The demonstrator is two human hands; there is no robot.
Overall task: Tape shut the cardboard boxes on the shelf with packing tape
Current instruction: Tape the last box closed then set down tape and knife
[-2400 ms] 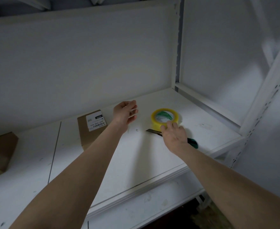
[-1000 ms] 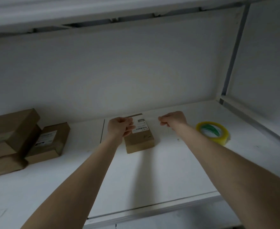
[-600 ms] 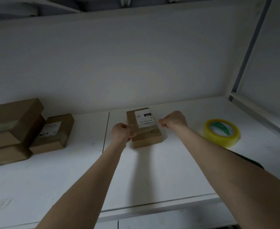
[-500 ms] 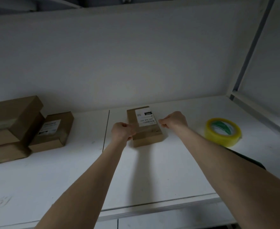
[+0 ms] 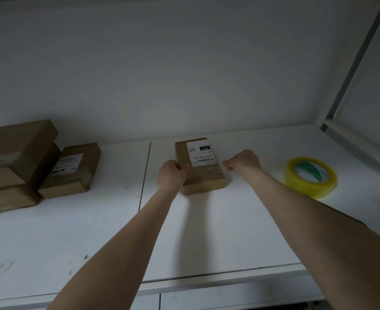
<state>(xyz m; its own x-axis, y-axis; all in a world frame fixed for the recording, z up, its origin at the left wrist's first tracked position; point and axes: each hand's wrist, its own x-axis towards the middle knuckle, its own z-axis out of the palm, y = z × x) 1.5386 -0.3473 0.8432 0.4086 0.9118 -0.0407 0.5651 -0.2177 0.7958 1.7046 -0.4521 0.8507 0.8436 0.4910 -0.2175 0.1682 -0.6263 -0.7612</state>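
Over the front edge of the white shelf [image 5: 207,233] both my forearms reach in. My left hand [image 5: 171,175] has its fingers curled, pinching at the left edge of the small cardboard box [image 5: 204,180]. My right hand [image 5: 243,162] pinches thumb to forefinger just off the box's right edge. Between the two pinches a strip of tape [image 5: 204,172] shows only as a faint sheen across the box top, below the white label [image 5: 200,153]. Right of my right hand the yellow tape roll [image 5: 310,177] lies flat. Far left, more boxes [image 5: 16,153] sit bunched together near the back wall [image 5: 184,74].
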